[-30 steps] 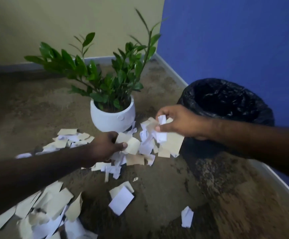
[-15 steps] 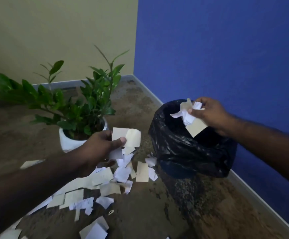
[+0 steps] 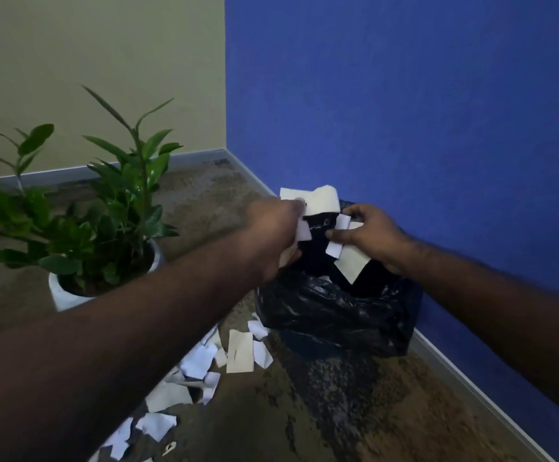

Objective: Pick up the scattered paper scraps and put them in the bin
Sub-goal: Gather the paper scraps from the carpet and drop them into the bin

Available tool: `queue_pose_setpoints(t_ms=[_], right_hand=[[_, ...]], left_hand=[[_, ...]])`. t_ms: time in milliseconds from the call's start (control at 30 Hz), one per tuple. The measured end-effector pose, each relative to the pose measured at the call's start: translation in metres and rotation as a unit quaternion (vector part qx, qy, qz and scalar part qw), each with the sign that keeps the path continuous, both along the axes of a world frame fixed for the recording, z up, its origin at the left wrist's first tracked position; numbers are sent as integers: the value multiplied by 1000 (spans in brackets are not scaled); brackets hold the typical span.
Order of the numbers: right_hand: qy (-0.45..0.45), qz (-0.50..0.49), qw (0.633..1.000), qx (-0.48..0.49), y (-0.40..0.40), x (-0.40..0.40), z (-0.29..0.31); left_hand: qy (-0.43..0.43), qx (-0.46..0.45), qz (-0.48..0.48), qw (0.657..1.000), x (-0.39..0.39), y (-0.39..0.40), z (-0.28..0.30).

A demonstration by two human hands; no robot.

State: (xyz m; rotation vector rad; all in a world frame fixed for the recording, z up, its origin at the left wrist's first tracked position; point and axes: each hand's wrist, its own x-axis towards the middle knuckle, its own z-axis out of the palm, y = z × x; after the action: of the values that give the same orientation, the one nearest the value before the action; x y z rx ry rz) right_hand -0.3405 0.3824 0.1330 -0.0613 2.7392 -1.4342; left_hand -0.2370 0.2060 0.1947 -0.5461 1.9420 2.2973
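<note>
A bin lined with a black plastic bag (image 3: 334, 315) stands against the blue wall. Both my hands hover over its opening. My left hand (image 3: 276, 235) grips a bunch of cream and white paper scraps (image 3: 318, 200) that stick up above its fingers. My right hand (image 3: 371, 238) holds more paper scraps (image 3: 349, 258), white and cream, hanging down into the bin's mouth. Several loose scraps (image 3: 239, 351) lie on the floor in front of the bin and trail toward the lower left, partly hidden under my left forearm.
A green plant in a white pot (image 3: 61, 295) stands on the floor left of the bin. The beige wall and blue wall (image 3: 404, 111) meet in a corner behind. A pale skirting board (image 3: 471, 391) runs along the blue wall. The floor is mottled brown.
My left hand has risen from near the plant pot over to the bin's opening with its scraps. My right hand stays over the bin, scraps lower. The view has moved closer.
</note>
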Motion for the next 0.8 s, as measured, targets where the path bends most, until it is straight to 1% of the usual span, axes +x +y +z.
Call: queue_pose_setpoints(t_ms=[100, 200, 267, 333, 400, 500, 633, 800], right_hand=[[-3, -23, 997, -76, -3, -4, 2], [8, -51, 995, -83, -4, -7, 7], [-5, -58, 994, -89, -6, -7, 9], [-27, -56, 993, -103, -6, -8, 11], [-52, -58, 988, -131, -6, -9, 13], [-95, -64, 978, -174, -6, -8, 16], [-133, -85, 967, -202, -5, -5, 15], [-121, -119, 971, -168, 2, -3, 11]], left_hand=[[35, 20, 33, 999, -12, 19, 7], [37, 69, 39, 996, -16, 27, 21], [37, 102, 25, 994, -17, 30, 35], [55, 109, 33, 992, -22, 32, 46], [67, 91, 51, 992, -29, 38, 48], [58, 70, 57, 994, -37, 52, 30], [4, -1, -1, 1000, -41, 62, -1], [-10, -58, -76, 995, -40, 48, -18]])
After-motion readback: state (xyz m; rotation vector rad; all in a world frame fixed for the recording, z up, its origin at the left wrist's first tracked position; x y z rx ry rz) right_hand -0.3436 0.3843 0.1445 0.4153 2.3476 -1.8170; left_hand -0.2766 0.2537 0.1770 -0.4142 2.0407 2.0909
